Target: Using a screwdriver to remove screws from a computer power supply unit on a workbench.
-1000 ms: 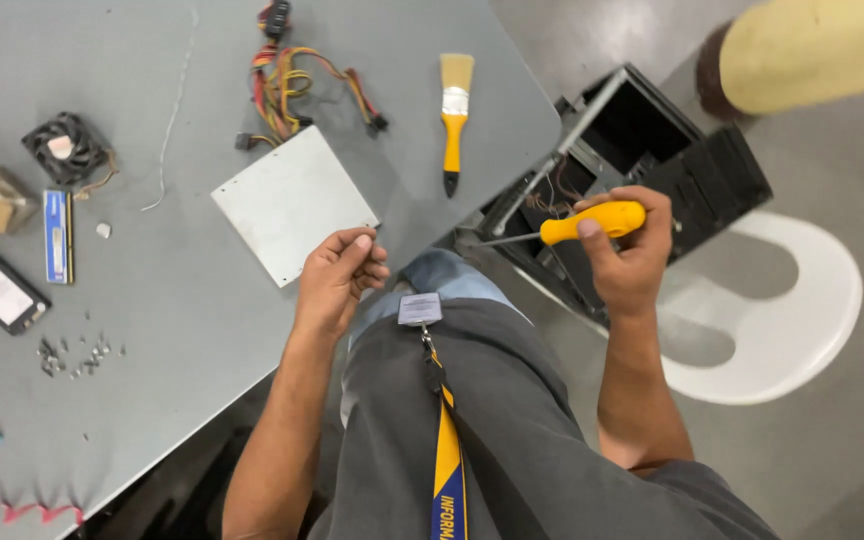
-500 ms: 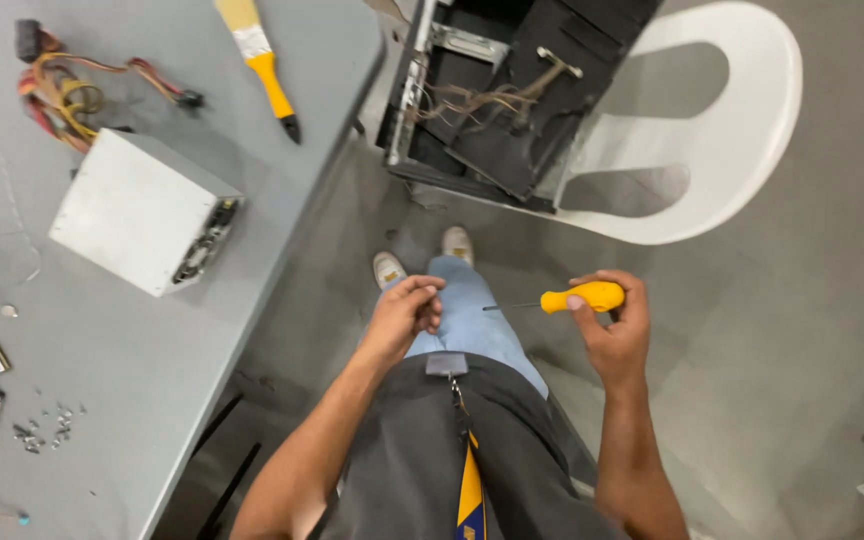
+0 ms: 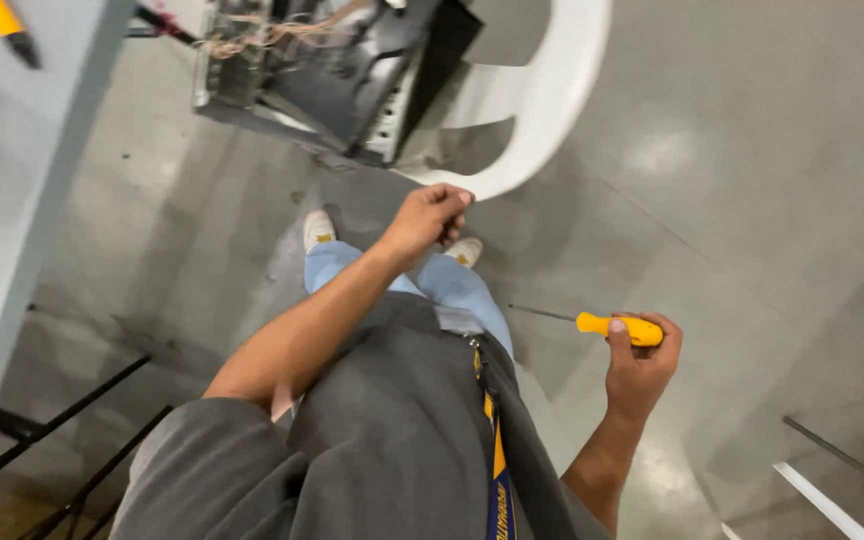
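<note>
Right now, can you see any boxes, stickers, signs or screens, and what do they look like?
No boxes, signs or screens show.
Lanyard strap: hangs down the grey shirt at the bottom middle; a dark blue band with a yellow stripe and small print, too small to make out.
Neither the right hand, gripping the yellow-handled screwdriver, nor the left hand, near the white chair, holds anything labelled.

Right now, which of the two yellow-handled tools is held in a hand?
The screwdriver, gripped by the right hand over the floor. The other yellow-handled tool lies untouched on the grey table at top left.
</note>
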